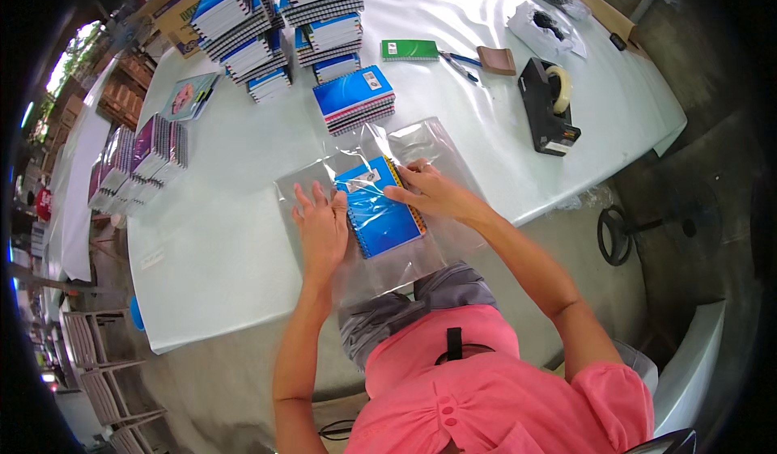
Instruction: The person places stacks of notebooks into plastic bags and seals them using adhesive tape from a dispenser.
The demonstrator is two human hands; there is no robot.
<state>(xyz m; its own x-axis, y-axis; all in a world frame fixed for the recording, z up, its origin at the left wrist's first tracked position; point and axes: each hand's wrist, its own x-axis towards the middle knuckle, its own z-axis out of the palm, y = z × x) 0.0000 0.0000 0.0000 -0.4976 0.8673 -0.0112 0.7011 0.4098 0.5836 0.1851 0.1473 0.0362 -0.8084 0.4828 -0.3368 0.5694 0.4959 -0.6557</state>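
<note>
Notebook [382,221] amid clear plastic [356,272], edges loose

I see the notebook at the near edge of the surface [210,252], plastic spread around it; glare on the cover suggests a layer on top. Hands apart: left hand [322,227] splayed beside the notebook's left edge; right hand [437,191] has its thumb over the cover, fingers at the right edge; whether it grips, I cannot tell. Judgement: early stage, positioning largely done, securing the loose plastic left. I see no tape on it; tape dispenser [541,118] stands well apart.

Left hand [320,229] splayed, right hand [433,192] turned inward, forearms [530,261] bare
</note>
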